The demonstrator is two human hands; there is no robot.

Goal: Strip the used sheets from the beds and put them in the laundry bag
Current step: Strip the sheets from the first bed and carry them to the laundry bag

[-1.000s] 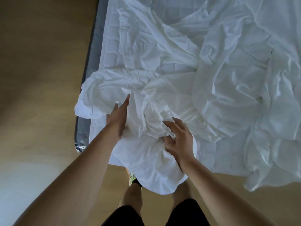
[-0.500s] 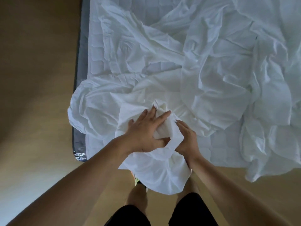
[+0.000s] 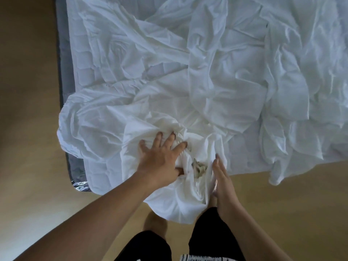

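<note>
White cotton everywhere, basically: the bunched-up sheet [image 3: 169,185] is wadded at the near edge of the mattress [image 3: 90,81], spilling over it toward the person's black shorts [image 3: 148,245]. Compared to half a second back, the left hand [image 3: 160,162] has moved further left over the wad, fingers spread wide and pressing down into it, thumb tucked into a fold. The right hand [image 3: 224,183] has let go of the cloth and now sits flat and straight-fingered against the bundle's right side. Further out, the rest of the sheet lies rumpled across the quilted mattress, its big folds running roughly from the near left to the far right. Grey mattress edging [image 3: 62,72] runs down the left, wood floor [image 3: 24,129] beside it.
</note>
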